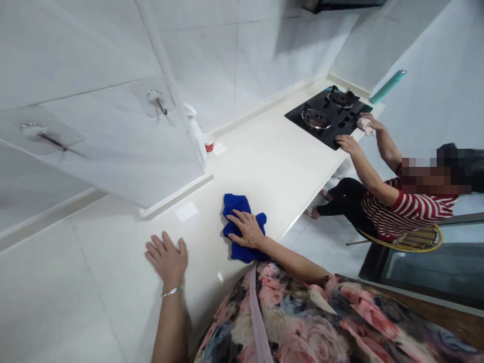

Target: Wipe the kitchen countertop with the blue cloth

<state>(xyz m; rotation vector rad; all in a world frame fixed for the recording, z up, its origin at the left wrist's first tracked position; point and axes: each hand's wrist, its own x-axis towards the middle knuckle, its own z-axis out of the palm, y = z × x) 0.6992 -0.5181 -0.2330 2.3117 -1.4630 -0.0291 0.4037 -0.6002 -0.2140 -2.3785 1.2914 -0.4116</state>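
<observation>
My right hand (pixel 247 230) lies palm down on a crumpled blue cloth (pixel 237 203), pressing it against the white countertop (pixel 249 174). Its fingers are spread over the fabric rather than wrapped round it. To the left, my left hand (pixel 167 257) rests flat and open on the same pale surface, fingers apart, with nothing in it. A silver bracelet (pixel 172 291) circles that wrist.
A wall end (pixel 124 151) with hooks juts onto the counter; behind it stand a white spray bottle (pixel 195 132) and a small cup (pixel 209 143). At right a seated person (pixel 408 201) touches the black gas hob (pixel 321 118), one hand on a pale cloth (pixel 365 125).
</observation>
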